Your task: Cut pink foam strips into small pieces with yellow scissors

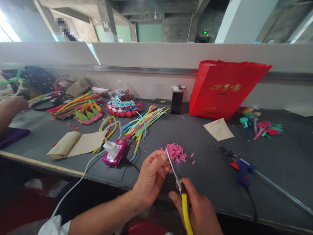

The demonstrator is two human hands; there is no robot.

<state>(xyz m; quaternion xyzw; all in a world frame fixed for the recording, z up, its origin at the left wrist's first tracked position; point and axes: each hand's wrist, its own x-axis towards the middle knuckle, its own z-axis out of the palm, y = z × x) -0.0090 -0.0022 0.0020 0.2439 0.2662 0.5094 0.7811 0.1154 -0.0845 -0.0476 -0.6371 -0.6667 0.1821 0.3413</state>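
Note:
My right hand grips yellow-handled scissors, blades pointing up toward a small pile of pink cut pieces on the dark table. My left hand is pinched closed just left of the blade tips; what it pinches is too small to make out. Both hands hover at the table's near edge.
A blue glue gun lies to the right. A pink power strip with white plug, coloured strips, brown paper, a decorated round piece, a black bottle, a red bag and paper flowers are behind. Another person's hand is at far left.

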